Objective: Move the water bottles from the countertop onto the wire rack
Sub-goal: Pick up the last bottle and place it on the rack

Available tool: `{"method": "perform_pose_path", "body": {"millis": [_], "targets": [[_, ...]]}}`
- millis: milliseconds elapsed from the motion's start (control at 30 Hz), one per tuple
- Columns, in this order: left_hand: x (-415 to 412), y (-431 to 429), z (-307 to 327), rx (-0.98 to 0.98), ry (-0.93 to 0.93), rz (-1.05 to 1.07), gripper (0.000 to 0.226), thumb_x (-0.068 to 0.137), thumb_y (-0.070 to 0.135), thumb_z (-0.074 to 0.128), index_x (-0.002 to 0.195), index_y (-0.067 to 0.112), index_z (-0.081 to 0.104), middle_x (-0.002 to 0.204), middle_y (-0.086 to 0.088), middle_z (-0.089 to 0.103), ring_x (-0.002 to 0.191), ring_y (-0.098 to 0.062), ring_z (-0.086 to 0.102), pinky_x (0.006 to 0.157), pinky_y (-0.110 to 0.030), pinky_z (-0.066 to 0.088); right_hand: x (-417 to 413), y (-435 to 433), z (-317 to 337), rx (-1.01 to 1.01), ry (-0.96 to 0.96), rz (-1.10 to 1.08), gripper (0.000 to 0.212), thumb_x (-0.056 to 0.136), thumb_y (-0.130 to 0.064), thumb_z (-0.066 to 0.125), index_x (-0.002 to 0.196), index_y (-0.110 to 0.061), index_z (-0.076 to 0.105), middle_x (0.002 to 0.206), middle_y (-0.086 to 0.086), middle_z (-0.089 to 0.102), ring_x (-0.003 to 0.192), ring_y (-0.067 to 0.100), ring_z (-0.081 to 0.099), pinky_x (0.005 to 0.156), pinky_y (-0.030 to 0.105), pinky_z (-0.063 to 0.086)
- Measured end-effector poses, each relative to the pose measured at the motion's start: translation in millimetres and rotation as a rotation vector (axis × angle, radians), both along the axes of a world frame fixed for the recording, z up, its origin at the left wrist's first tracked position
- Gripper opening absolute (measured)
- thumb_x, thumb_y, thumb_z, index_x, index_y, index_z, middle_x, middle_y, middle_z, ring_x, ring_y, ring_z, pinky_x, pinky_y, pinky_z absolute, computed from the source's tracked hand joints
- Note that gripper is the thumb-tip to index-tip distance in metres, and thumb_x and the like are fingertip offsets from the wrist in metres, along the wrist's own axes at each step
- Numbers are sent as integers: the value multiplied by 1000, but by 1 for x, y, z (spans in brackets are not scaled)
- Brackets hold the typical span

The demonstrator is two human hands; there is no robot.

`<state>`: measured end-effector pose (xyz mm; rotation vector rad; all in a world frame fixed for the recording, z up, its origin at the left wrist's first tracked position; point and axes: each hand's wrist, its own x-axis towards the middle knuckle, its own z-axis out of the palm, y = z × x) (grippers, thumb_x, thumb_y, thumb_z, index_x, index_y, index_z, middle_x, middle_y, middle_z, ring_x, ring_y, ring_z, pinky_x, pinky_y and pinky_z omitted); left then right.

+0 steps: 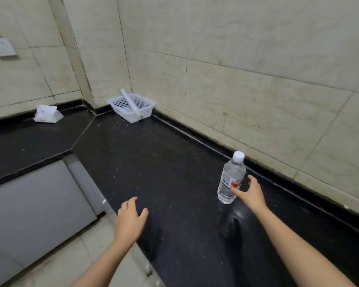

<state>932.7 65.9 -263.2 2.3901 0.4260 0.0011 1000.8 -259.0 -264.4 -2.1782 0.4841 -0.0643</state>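
Observation:
One clear water bottle (231,179) with a white cap and a red-and-white label stands upright on the black countertop (153,166), close to the wall at the right. My right hand (250,192) is spread open right beside it, thumb near the bottle's lower body and fingers behind it, not closed around it. My left hand (131,218) hovers over the counter's front edge with relaxed fingers and holds nothing. No wire rack is in view.
A white plastic basket (131,106) with a handle sits in the far corner. A white pack of tissues (47,114) lies at the back left. A wall socket (2,48) is on the left wall. Grey cabinet fronts (35,199) lie below the counter.

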Motion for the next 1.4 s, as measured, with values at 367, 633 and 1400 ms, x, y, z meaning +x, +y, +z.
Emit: {"method": "perform_pose_path", "body": {"millis": [367, 633, 1400], "targets": [[47, -56, -39, -16, 141, -218, 53, 90, 27, 48, 137, 11, 31, 141, -13, 36, 129, -28, 35, 105, -37, 32, 36, 15, -11, 281, -181, -79, 81, 65, -9, 80, 131, -10, 32, 128, 10, 50, 115, 24, 51, 96, 34, 41], [83, -65, -37, -46, 116, -425, 52, 90, 28, 48, 137, 12, 31, 140, -12, 36, 129, -28, 35, 105, -36, 32, 36, 23, -1, 250, -162, -239, 60, 62, -14, 80, 110, -20, 44, 108, 2, 59, 103, 24, 59, 90, 39, 48], [-121, -209, 85, -676, 262, -1877, 41, 54, 24, 76, 91, 33, 61, 91, 9, 73, 88, 0, 67, 79, -23, 53, -347, 35, 167, 488, -470, -385, 88, 37, -38, 91, 112, -17, 49, 93, -5, 72, 90, 10, 67, 76, 23, 54]]}}
